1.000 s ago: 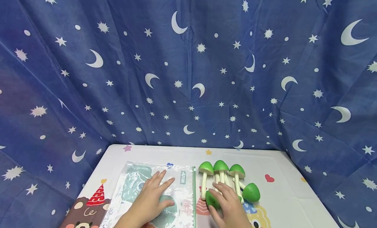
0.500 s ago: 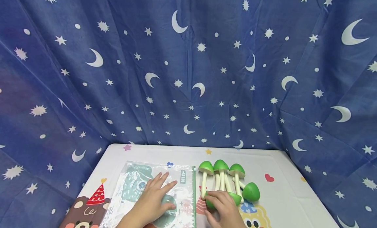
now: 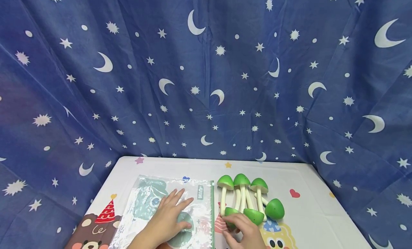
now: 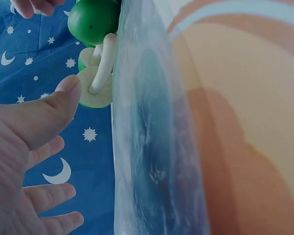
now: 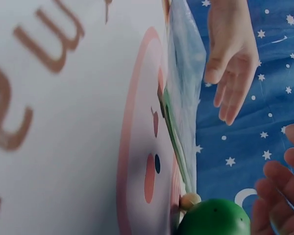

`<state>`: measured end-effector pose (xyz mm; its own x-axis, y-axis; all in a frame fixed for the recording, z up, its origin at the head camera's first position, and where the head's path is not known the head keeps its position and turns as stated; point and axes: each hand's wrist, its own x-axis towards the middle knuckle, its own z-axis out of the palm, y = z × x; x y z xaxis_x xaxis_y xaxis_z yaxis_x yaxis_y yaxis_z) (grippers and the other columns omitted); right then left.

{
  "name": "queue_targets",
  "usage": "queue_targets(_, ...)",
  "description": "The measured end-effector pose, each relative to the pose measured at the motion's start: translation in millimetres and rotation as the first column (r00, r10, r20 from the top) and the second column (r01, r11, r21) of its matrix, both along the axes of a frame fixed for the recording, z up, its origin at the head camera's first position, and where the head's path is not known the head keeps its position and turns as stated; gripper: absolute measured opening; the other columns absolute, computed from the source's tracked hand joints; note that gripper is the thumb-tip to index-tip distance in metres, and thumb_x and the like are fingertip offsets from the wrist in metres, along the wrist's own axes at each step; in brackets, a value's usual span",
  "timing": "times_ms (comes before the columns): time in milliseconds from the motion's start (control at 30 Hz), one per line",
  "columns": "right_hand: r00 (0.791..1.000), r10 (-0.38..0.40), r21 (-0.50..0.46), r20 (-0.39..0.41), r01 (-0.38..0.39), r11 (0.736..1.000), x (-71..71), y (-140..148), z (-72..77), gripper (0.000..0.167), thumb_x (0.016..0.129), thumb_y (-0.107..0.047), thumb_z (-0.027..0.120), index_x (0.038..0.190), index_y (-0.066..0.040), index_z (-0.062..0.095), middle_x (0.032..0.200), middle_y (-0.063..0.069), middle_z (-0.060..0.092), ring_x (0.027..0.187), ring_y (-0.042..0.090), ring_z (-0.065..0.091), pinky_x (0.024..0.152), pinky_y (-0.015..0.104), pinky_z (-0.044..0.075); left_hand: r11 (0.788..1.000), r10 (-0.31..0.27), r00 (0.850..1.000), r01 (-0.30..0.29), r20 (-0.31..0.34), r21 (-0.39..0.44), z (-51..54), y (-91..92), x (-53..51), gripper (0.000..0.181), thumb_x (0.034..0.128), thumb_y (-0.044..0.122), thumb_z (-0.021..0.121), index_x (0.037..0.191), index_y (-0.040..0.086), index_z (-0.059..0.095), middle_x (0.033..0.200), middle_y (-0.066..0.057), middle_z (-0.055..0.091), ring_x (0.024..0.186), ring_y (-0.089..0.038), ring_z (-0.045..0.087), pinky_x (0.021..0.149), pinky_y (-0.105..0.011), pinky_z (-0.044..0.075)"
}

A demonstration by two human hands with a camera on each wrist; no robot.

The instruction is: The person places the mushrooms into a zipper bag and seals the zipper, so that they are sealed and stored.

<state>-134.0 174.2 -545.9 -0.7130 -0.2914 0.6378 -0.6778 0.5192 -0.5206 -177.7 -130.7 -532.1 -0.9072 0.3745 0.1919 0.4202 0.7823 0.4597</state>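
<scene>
My left hand (image 3: pixel 165 220) hovers with spread fingers over a clear zip bag (image 3: pixel 201 220) lying flat. The left wrist view shows the thumb and fingers apart from the bag's plastic (image 4: pixel 152 147). Right of it lies a cluster of toy mushrooms (image 3: pixel 242 181) with green caps and pale stems, several side by side. My right hand (image 3: pixel 246 233) is at the near end of the cluster, its loosely bent fingers close to a near green cap (image 3: pixel 253 216). In the right wrist view its fingers (image 5: pixel 279 196) hold nothing; a green cap (image 5: pixel 215 218) sits just beside them.
The white tablecloth (image 3: pixel 322 213) carries printed bears, hearts and stars. One mushroom (image 3: pixel 274 209) at the cluster's right points its cap outward. A blue curtain (image 3: pixel 206 81) with moons and stars stands behind and at both sides of the table.
My right hand has drawn back toward the near edge, uncovering two near caps. My left hand has shifted slightly right and stays over the bag. The mushrooms have hardly moved.
</scene>
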Motion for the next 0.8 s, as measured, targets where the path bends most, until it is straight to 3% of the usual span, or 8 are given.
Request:
queue_targets(67, 0.991, 0.007, -0.033, 0.136, -0.002, 0.999, 3.8, -2, 3.2, 0.048, 0.078, -0.001, 0.090, 0.119, -0.022, 0.077, 0.105, -0.003, 0.079, 0.082, 0.009, 0.071, 0.064, 0.018, 0.058, 1.000, 0.003, 1.000, -0.003, 0.005, 0.000, -1.5, -0.3, -0.8, 0.079, 0.0788, 0.044, 0.093, 0.150, 0.027, 0.064, 0.169, -0.018, 0.045, 0.157, -0.051, 0.037, 0.117, -0.085, 0.030)
queue_targets(133, 0.962, 0.019, -0.050, 0.272, -0.005, 0.999, 6.0, -3, 6.8, 0.041, 0.082, -0.004, 0.089, 0.119, -0.017, 0.077, 0.102, 0.000, 0.080, 0.083, 0.011, 0.074, 0.065, 0.021, 0.061, 1.000, 0.001, 1.000, -0.001, 0.005, 0.001, -2.9, -0.4, -0.8, 0.080, 0.0779, 0.044, 0.093, 0.150, 0.026, 0.064, 0.168, -0.019, 0.046, 0.157, -0.051, 0.038, 0.116, -0.087, 0.029)
queue_targets(267, 0.855, 0.043, -0.058, 0.516, -0.015, 0.998, 6.8, -2, 12.2, 0.039, 0.090, -0.016, 0.086, 0.127, -0.010, 0.075, 0.109, 0.007, 0.080, 0.091, 0.009, 0.075, 0.070, 0.022, 0.061, 1.000, -0.006, 1.000, 0.006, 0.015, 0.001, -5.1, -0.2, 0.4, 0.081, 0.0767, 0.044, 0.094, 0.150, 0.028, 0.064, 0.168, -0.019, 0.046, 0.157, -0.051, 0.038, 0.114, -0.089, 0.028)
queue_targets(333, 0.801, 0.049, -0.064, 0.597, -0.013, 0.998, 6.3, -3, 12.7, 0.042, 0.090, -0.019, 0.086, 0.130, -0.008, 0.074, 0.113, 0.009, 0.080, 0.096, 0.010, 0.075, 0.072, 0.022, 0.061, 1.000, -0.009, 1.000, 0.009, 0.023, -0.001, -5.8, 0.0, 0.9, 0.082, 0.0764, 0.044, 0.094, 0.151, 0.028, 0.063, 0.168, -0.019, 0.046, 0.157, -0.051, 0.038, 0.113, -0.090, 0.027)
queue_targets(400, 0.760, 0.051, -0.071, 0.648, -0.007, 0.997, 5.9, -3, 11.7, 0.045, 0.090, -0.020, 0.086, 0.131, -0.008, 0.073, 0.116, 0.010, 0.080, 0.098, 0.012, 0.076, 0.073, 0.022, 0.061, 1.000, -0.008, 1.000, 0.008, 0.029, -0.001, -6.3, 0.2, 0.8, 0.083, 0.0759, 0.045, 0.094, 0.151, 0.028, 0.063, 0.168, -0.019, 0.046, 0.157, -0.051, 0.038, 0.113, -0.091, 0.026)
queue_targets(500, 0.740, 0.027, -0.052, 0.672, 0.011, 0.999, 5.0, -6, 8.1, 0.045, 0.088, -0.017, 0.087, 0.130, -0.007, 0.074, 0.116, 0.010, 0.080, 0.096, 0.012, 0.077, 0.073, 0.021, 0.061, 1.000, -0.006, 0.999, 0.006, 0.043, 0.002, -7.4, 0.7, 0.0, 0.084, 0.0755, 0.047, 0.094, 0.151, 0.028, 0.063, 0.168, -0.020, 0.045, 0.157, -0.052, 0.036, 0.113, -0.092, 0.024)
queue_targets(633, 0.748, -0.024, 0.001, 0.663, 0.031, 1.000, 4.5, -10, 3.9, 0.043, 0.085, -0.014, 0.087, 0.125, -0.006, 0.076, 0.111, 0.006, 0.080, 0.090, 0.005, 0.072, 0.072, 0.020, 0.060, 1.000, -0.004, 0.998, 0.005, 0.061, -0.010, -10.2, 1.6, -1.7, 0.086, 0.0747, 0.050, 0.093, 0.152, 0.029, 0.062, 0.169, -0.020, 0.044, 0.158, -0.053, 0.035, 0.113, -0.093, 0.021)
queue_targets(800, 0.737, -0.031, 0.012, 0.675, 0.031, 0.999, 3.7, -13, 0.9, 0.039, 0.086, -0.014, 0.087, 0.122, -0.006, 0.076, 0.108, 0.002, 0.079, 0.086, 0.000, 0.068, 0.072, 0.020, 0.058, 1.000, 0.007, 0.996, -0.005, 0.087, -0.022, -12.3, 1.9, -1.4, 0.090, 0.0709, 0.051, 0.095, 0.152, 0.029, 0.062, 0.169, -0.021, 0.043, 0.158, -0.055, 0.033, 0.113, -0.093, 0.018)
